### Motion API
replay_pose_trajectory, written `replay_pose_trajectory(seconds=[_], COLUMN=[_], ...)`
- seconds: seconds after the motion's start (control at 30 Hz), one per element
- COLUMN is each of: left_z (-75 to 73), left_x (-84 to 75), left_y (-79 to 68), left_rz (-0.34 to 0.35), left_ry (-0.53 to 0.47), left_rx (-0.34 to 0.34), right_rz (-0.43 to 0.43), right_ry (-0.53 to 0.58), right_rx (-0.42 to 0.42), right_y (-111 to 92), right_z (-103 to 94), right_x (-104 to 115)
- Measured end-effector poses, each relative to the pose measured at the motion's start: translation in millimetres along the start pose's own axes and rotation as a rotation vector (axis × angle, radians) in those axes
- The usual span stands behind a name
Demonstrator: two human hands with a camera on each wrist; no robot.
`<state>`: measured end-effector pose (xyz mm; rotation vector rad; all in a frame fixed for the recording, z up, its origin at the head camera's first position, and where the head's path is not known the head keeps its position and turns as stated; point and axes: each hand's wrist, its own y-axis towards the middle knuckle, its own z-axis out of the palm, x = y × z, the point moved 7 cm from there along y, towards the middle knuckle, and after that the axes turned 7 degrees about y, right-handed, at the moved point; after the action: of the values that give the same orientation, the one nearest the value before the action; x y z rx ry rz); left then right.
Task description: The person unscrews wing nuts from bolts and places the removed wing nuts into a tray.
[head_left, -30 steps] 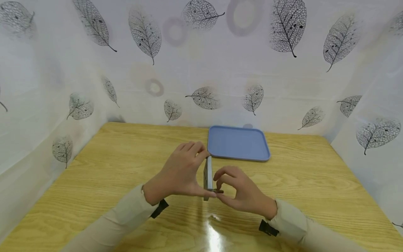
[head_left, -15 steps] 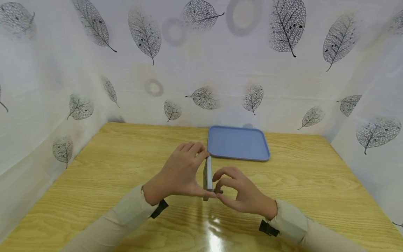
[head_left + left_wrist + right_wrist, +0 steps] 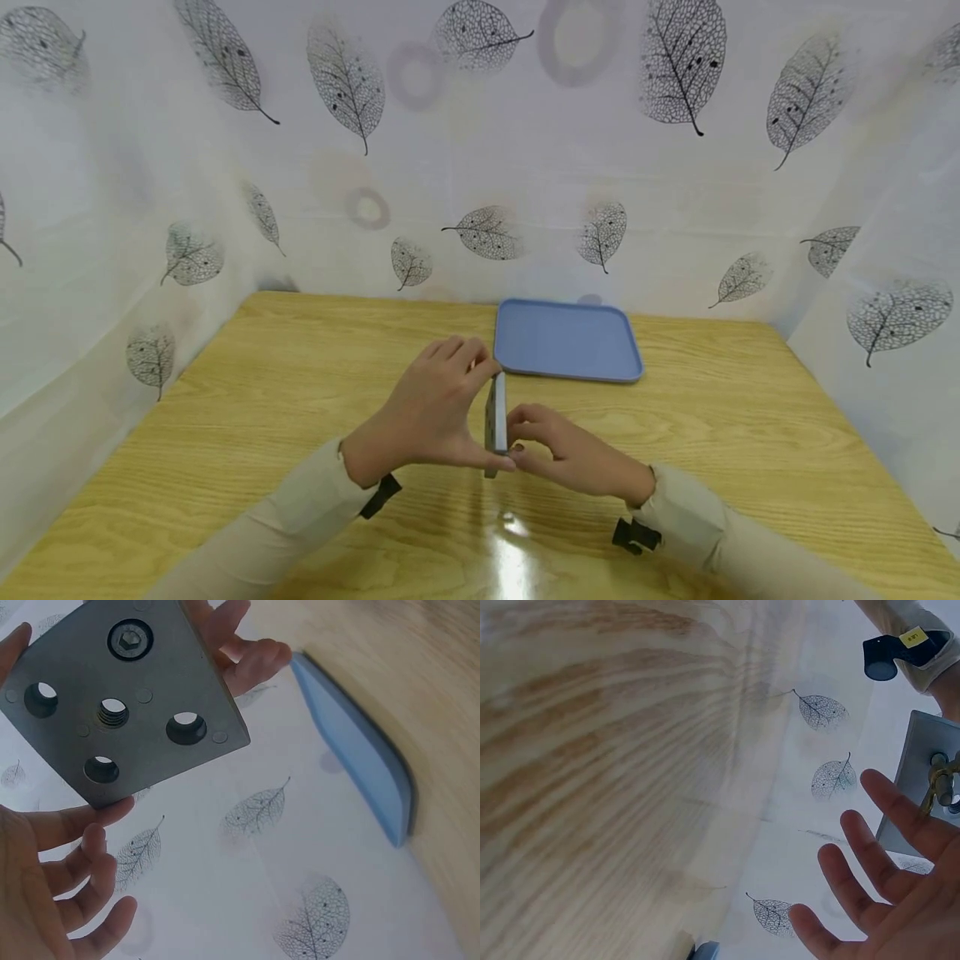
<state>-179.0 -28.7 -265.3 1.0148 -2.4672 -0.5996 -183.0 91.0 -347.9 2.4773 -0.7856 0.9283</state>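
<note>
Beige sleeves (image 3: 277, 525) are seen nearest, cut off by the lower edge of the head frame. Just above them, at the centre, a grey plate (image 3: 150, 716) is held on edge above the counter (image 3: 225, 417), pinched between thumb and fingers of the left hand (image 3: 438, 408). At the top of the left wrist frame, a bolt (image 3: 130, 641) is seated in one hole; what seems its shank (image 3: 944, 793) is shown at the right edge of the right wrist frame, with a brassy piece (image 3: 930, 796) at it, whether around or beside cannot be told. No grip is seen in the right hand (image 3: 573, 450): its fingers are loosely spread near the shank, the thumb's contact hidden.

If the brassy piece is being turned, as seems likely, the plate is best kept steady, the bolt stopped from spinning along, and short, square turns made.

Farther up, right of centre, a blue tray (image 3: 566, 342) is set before leaf-printed cloth (image 3: 450, 158).
</note>
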Motion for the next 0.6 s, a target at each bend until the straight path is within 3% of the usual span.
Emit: replay_pose_trajectory(seconds=[0.27,0.6], left_z=[-0.2,-0.4], left_x=[-0.9,-0.1], left_y=[-0.9,-2.1], left_rz=[-0.007,-0.015], left_ry=[0.022,0.072], left_rx=[0.001,0.028], right_rz=[0.011,-0.054], right_ry=[0.024,0.002], right_rx=[0.020,-0.019], right_y=[-0.3,-1.0], right_z=[2.2,-0.6], right_x=[0.4,7.0])
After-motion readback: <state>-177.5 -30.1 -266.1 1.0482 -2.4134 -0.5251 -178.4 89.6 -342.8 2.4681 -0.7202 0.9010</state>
